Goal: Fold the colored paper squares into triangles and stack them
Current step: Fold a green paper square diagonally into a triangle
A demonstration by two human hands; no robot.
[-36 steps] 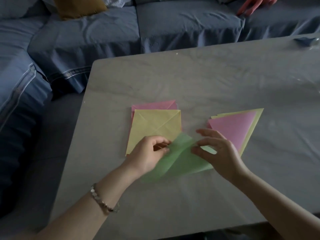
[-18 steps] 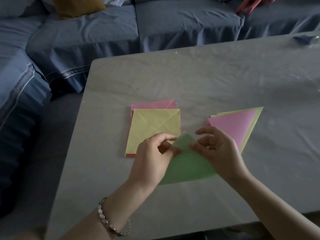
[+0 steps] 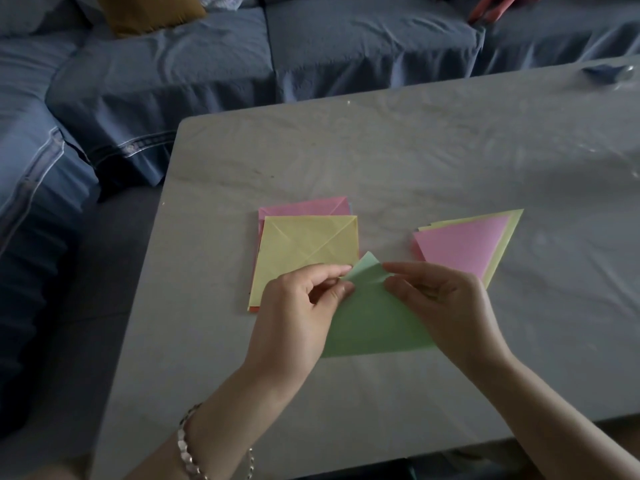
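Observation:
A green paper, folded over into a triangle, lies on the grey table with its tip pointing away from me. My left hand pinches the tip from the left and my right hand pinches it from the right. Behind my left hand lies a pile of unfolded squares, a creased yellow one on top, pink beneath. To the right rests the stack of folded triangles, pink over yellow, partly hidden by my right hand.
A blue sofa runs along the table's far and left sides, with a mustard cushion on it. Another person's hand shows at the top right. A small blue object lies at the table's far right.
The green sheet went from loosely bent and half open to folded flat into a triangle. Both hands moved together up to its top corner.

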